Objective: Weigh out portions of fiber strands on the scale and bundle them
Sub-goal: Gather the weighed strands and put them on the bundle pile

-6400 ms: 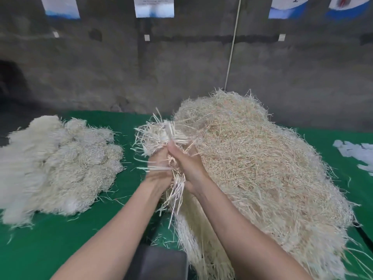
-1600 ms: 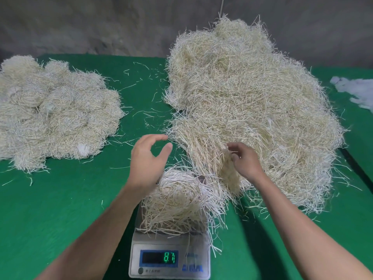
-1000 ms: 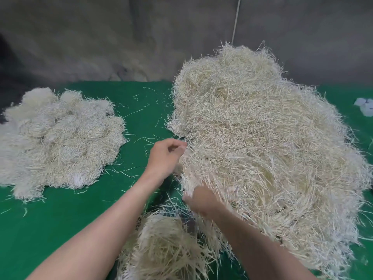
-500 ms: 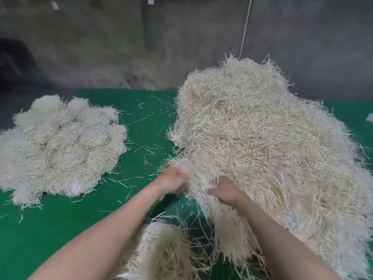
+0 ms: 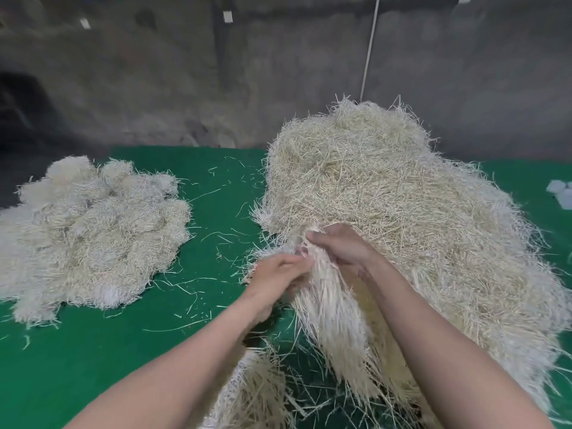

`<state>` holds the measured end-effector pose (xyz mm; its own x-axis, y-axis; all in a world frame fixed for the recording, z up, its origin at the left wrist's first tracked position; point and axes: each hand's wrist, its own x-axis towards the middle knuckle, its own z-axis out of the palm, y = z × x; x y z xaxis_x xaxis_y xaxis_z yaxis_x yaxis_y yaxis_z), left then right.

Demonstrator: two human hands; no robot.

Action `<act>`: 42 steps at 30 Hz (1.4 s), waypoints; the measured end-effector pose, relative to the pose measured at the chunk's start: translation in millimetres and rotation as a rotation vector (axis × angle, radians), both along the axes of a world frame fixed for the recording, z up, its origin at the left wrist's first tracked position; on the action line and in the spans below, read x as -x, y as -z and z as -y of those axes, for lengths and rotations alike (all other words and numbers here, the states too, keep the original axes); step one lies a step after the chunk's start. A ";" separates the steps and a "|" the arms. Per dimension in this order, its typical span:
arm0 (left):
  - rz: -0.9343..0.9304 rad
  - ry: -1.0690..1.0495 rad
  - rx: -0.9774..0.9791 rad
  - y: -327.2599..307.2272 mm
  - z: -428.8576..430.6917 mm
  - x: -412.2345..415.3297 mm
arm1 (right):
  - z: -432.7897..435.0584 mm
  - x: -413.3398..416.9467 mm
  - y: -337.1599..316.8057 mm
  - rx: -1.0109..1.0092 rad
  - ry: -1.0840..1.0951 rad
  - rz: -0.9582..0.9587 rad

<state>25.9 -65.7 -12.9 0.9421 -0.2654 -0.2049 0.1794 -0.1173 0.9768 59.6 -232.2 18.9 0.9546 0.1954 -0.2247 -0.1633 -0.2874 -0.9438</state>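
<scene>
A big heap of loose pale fiber strands (image 5: 387, 205) fills the right half of the green table. My left hand (image 5: 275, 280) and my right hand (image 5: 340, 246) are both closed on a hanging tuft of strands (image 5: 328, 308) at the heap's near left edge, lifted so its ends droop down. Below my arms, a portion of strands (image 5: 257, 394) lies at the bottom edge. The scale under it is hidden.
A lower mound of bundled strands (image 5: 89, 236) lies at the left. Stray strands scatter over the green table cover (image 5: 210, 193) between the two piles. White scraps (image 5: 561, 193) sit at the far right edge. A grey wall stands behind the table.
Both hands have closed together on one tuft and raised it from the heap's edge. The view has tilted up, so the scale seen earlier is out of sight.
</scene>
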 end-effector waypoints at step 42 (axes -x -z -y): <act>0.163 -0.024 -0.277 -47.1 -43.0 -10.3 | 34.0 -12.0 -19.3 0.925 0.191 0.430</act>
<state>36.3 -22.7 34.2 0.9738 -0.1980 -0.1122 0.0291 -0.3807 0.9242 71.6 -266.2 38.2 0.9867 -0.0429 0.1569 0.0161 -0.9340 -0.3569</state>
